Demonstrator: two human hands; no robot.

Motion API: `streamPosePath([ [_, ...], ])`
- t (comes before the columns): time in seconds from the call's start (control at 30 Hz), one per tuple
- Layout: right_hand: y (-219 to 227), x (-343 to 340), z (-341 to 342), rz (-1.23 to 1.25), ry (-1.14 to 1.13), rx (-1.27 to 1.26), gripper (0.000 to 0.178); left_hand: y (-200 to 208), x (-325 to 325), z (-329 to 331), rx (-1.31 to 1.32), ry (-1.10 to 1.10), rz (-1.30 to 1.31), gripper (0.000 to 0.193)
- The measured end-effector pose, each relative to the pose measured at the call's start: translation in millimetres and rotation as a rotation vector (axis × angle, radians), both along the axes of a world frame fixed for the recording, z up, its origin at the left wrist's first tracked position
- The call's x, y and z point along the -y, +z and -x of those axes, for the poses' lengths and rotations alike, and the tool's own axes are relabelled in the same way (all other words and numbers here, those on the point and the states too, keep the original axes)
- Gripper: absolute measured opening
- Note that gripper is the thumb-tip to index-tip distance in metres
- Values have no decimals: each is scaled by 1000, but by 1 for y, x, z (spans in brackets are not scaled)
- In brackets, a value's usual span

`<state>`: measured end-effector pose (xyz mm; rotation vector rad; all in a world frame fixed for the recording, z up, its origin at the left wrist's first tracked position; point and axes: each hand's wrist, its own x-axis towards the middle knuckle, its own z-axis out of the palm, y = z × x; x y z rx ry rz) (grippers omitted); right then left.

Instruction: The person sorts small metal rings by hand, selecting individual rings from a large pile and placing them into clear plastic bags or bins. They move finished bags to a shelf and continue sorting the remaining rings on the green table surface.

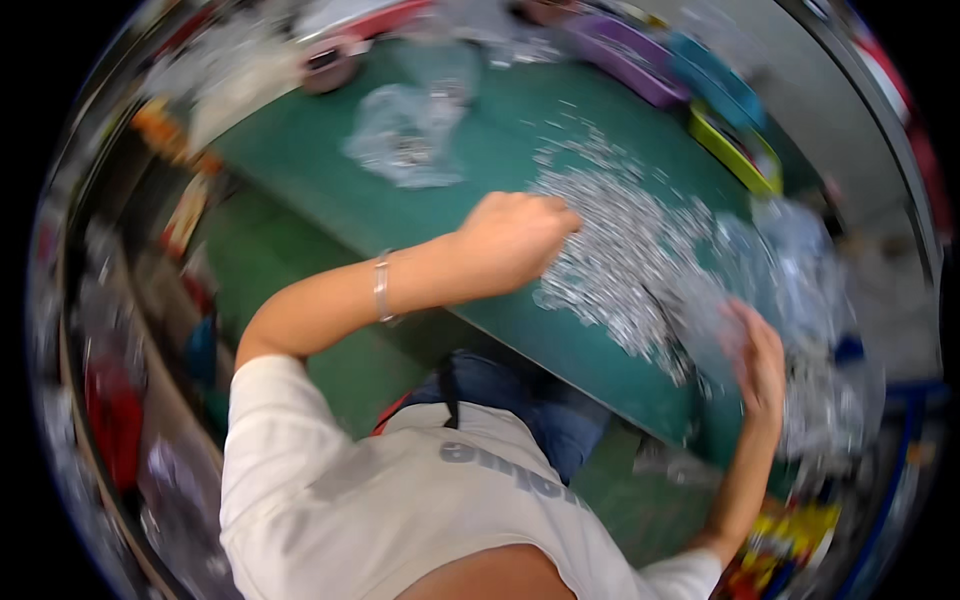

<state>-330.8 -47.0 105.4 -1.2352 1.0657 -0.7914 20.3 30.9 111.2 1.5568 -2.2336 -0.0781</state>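
A wide heap of small, shiny silver metal pieces [620, 240] spreads over the green table [320, 180]. At its left edge my left hand [515, 240] is closed, fingers curled together; whatever they hold is hidden. A clear bracelet circles that wrist. To the right of the heap, my right hand [762, 368] grips a clear plastic bag [705, 320], which hangs over the near right part of the pieces. Motion blurs both hands, and how full the bag is cannot be made out.
Another clear bag [405, 135] with silver pieces lies at the far left of the table. A purple basket [630, 60], a blue basket [715, 80] and a yellow-green basket [735, 150] line the far right edge. Crumpled clear bags [815, 290] pile up at the right.
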Motion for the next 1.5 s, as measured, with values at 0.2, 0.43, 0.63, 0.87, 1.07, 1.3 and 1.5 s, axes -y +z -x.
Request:
streamPosePath([
  [0.2, 10, -14, -28, 571, 58, -482, 24, -6, 17, 85, -385, -454, 240, 31],
  [0.43, 17, -28, -53, 1028, 78, -548, 24, -21, 17, 121, 194, -585, 276, 44],
  [0.63, 27, -40, -66, 809, 128, -495, 24, -13, -5, 111, 204, -490, 257, 40],
  [0.87, 12, -40, -64, 1100, 28, -569, 21, -19, -24, 108, 443, -388, 215, 9],
  [1.07, 10, -42, -80, 1055, -6, -462, 19, -5, -16, 122, 123, -666, 348, 20],
  [1.3, -21, -70, -113, 1203, -49, -523, 27, -90, 19, 111, -61, -638, 39, 29],
  [1.5, -47, -87, -139, 1342, -22, -654, 28, -128, 37, 144, 80, -367, 386, 47],
])
